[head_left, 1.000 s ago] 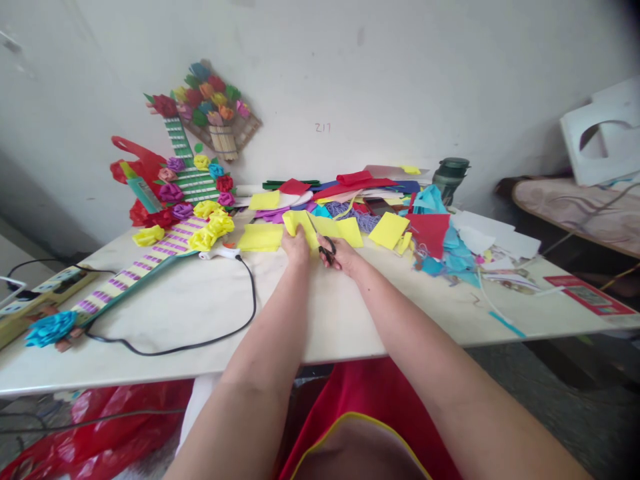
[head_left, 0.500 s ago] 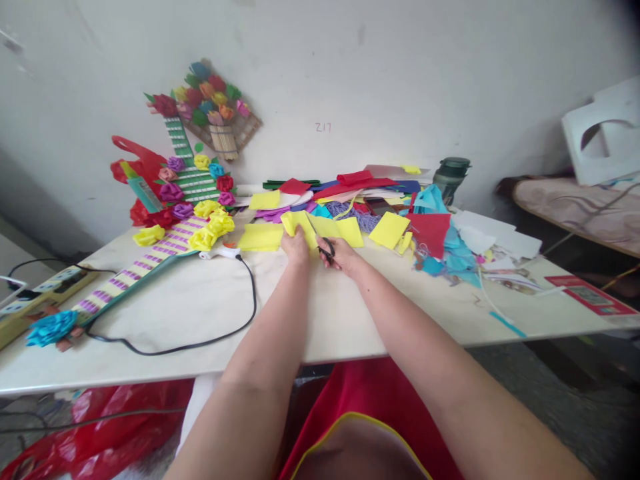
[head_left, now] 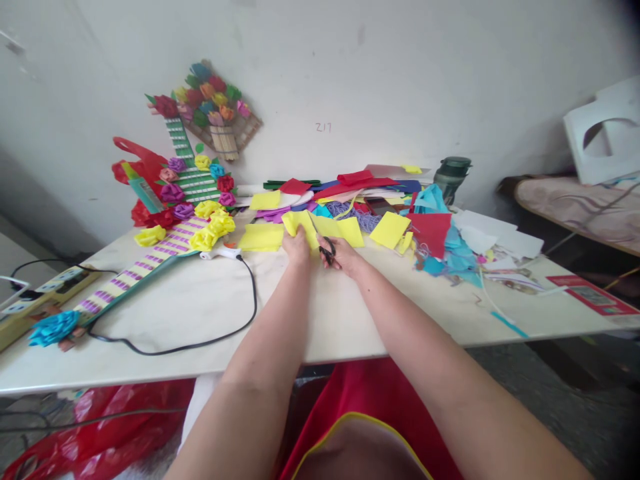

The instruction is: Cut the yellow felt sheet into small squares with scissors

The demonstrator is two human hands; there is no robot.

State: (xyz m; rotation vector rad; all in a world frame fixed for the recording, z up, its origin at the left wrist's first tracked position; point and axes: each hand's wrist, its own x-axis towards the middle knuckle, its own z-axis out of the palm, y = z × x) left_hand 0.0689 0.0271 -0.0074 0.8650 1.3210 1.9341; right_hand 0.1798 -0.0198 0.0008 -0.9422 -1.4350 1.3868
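Observation:
My left hand [head_left: 296, 244] pinches a folded piece of yellow crepe paper [head_left: 302, 222] above the middle of the table. In my right hand [head_left: 344, 253] are black-handled scissors [head_left: 327, 250], their blades against the right side of that paper. Behind my right hand lies another yellow sheet [head_left: 351, 231], partly covered by the hand. A flat yellow piece [head_left: 261, 237] rests just left of my left hand, and a yellow square [head_left: 390, 231] lies to the right. The blade tips are hard to make out.
A white glue gun [head_left: 221, 253] with a black cord lies on the left, beside a board with paper flowers [head_left: 213, 230]. Stacked coloured paper [head_left: 360, 181] lines the back. Blue scraps [head_left: 457, 257] and a dark green bottle [head_left: 451, 177] stand right. A power strip [head_left: 50, 297] sits far left.
Almost nothing differs. Both hands stay in place with the paper and the scissors, and the view has shifted very slightly.

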